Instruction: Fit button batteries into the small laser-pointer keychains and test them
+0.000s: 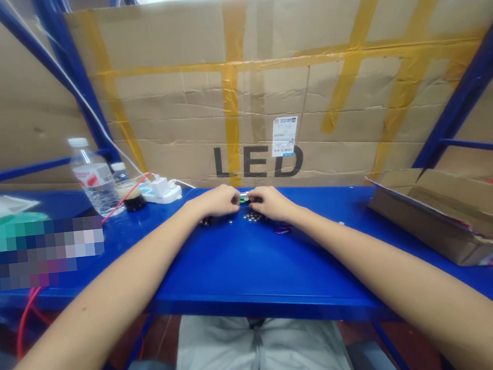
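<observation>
My left hand [222, 201] is over the far side of the blue table, its fingers curled closed; what they hold, if anything, is hidden. Just to its right, my right hand [269, 202] has fingers pinched together around something too small to name. A small shiny green and purple piece [243, 198] shows in the gap between both hands. Small round silvery pieces [252, 217] lie in a loose group below my right fingers. Under my left wrist are small dark pieces [206, 221]. A flat purple shiny piece [283, 229] rests beside my right wrist.
An open cardboard box [425, 226] stands on the right of the blue table [237, 273]. At left are a water bottle [93, 179], a dark drink bottle [131, 190] and a white power strip [164, 192] with a red cable. A large carton [169, 111] backs the table.
</observation>
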`<state>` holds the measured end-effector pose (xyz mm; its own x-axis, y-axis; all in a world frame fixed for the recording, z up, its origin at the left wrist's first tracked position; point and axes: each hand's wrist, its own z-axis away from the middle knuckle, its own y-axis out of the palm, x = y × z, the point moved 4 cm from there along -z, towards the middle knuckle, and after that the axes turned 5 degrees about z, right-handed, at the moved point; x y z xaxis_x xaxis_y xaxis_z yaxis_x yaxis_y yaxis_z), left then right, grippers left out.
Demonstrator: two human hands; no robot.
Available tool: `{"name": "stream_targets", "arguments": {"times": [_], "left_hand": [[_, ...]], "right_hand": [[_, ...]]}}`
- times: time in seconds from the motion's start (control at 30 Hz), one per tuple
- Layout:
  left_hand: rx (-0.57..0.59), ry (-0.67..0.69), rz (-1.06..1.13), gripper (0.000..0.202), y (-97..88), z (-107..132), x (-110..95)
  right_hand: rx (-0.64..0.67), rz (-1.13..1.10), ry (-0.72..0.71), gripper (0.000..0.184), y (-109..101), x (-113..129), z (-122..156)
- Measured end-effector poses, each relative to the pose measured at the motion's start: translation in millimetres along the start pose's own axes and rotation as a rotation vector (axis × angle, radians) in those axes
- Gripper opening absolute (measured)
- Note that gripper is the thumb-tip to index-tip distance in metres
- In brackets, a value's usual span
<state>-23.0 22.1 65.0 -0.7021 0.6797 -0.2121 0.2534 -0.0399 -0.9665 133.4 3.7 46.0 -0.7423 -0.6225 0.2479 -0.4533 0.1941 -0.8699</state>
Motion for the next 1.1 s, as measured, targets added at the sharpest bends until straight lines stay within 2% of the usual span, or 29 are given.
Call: {"name": "stream_targets", "arguments": {"times": [0.13, 0.33, 0.43, 0.7, 0.9, 1.1], "left_hand": [[-0.226, 0.154, -0.078, 0.022, -7.6, 0, -16], [-0.358, 0.198, -0.146, 0.022, -12.4, 3, -27], [-0.38, 0.23, -0.136, 0.022, -11.6, 3, -28], [-0.411, 0.3, -0.172, 0.022, -6.0, 1, -28], [-0.399, 0.323, -0.136, 0.022, -4.1, -1, -29], [-0.43, 0.351, -0.092, 0.022, -4.4, -2, -28]], "right_hand": [[-0.073, 0.034, -0.008, 0.03, -3, -9, -2], [-0.142, 0.05, 0.011, 0.026, -10, -10, -2], [-0.161, 0.025, 0.015, 0.027, -11, -9, -2], [-0.201, -0.24, 0.045, 0.023, -10, -15, -2], [-0.224, -0.258, -0.011, 0.02, -9, -18, -4], [-0.279, -0.271, 0.023, 0.018, -14, -22, -4]]}}
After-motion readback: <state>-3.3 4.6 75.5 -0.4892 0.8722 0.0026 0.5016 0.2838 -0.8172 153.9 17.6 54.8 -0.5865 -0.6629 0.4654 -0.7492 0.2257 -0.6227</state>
